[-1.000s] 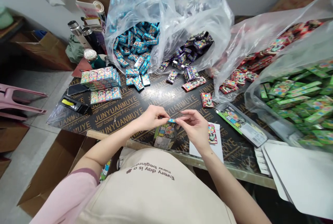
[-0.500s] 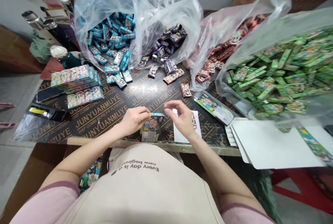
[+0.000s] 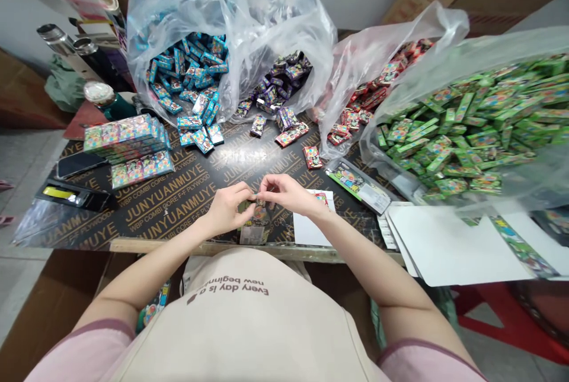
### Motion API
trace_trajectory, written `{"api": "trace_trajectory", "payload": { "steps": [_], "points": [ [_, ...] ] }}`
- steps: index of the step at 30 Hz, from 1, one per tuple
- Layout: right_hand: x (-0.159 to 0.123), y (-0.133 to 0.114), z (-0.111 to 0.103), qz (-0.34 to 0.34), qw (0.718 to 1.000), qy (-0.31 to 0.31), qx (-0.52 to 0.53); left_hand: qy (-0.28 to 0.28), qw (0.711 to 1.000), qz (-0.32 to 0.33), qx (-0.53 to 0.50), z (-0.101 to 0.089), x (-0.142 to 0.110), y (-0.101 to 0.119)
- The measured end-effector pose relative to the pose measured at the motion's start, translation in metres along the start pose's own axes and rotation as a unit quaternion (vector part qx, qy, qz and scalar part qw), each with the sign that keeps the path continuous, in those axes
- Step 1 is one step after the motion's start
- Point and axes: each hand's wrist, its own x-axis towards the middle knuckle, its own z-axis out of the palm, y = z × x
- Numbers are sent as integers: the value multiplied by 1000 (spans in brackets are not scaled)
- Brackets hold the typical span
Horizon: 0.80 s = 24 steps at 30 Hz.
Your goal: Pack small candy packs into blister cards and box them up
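My left hand (image 3: 229, 209) and my right hand (image 3: 284, 193) meet over the front of the table, fingertips pinched together. Whatever is between the fingertips is too small or too hidden to make out. Directly below them is a dark printed packet (image 3: 253, 231) with a clear-looking lower part, its top covered by my fingers. By my right wrist lies a white card (image 3: 306, 229), with a small red box (image 3: 323, 197) at its far edge. Another printed packet (image 3: 359, 185) lies farther right. A single red box (image 3: 312, 157) sits beyond my right hand.
Plastic bags hold blue boxes (image 3: 195, 65), purple boxes (image 3: 284, 74), red boxes (image 3: 377, 89) and green boxes (image 3: 466, 127) along the back and right. Stacked wrapped packs (image 3: 124, 133), a phone (image 3: 80, 163) and a black tool (image 3: 73, 193) lie left. White sheets (image 3: 440, 240) overhang the front right.
My right hand has moved left to meet my left hand, closing its fingers. The blue strip seen between the hands is now out of sight. The view has shifted slightly.
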Motion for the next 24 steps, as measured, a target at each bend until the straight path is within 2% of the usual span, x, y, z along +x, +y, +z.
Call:
{"api": "trace_trajectory", "payload": {
  "steps": [5,10,14,18,21,24],
  "points": [
    [1,8,5,5,999,36,4,66,996,-49,24,13,-3,1],
    [0,13,10,27,990,96,99,84,994,-69,-2,17,-6,2],
    [0,15,11,31,987,98,121,72,994,-74,-27,11,-7,8],
    [0,17,13,30,980,105,168,86,984,-136,-76,10,0,11],
    [-1,19,14,50,971,106,207,110,976,-171,-83,13,6,11],
    [-1,23,16,86,958,102,252,109,977,-166,-75,16,9,8]
  ]
}}
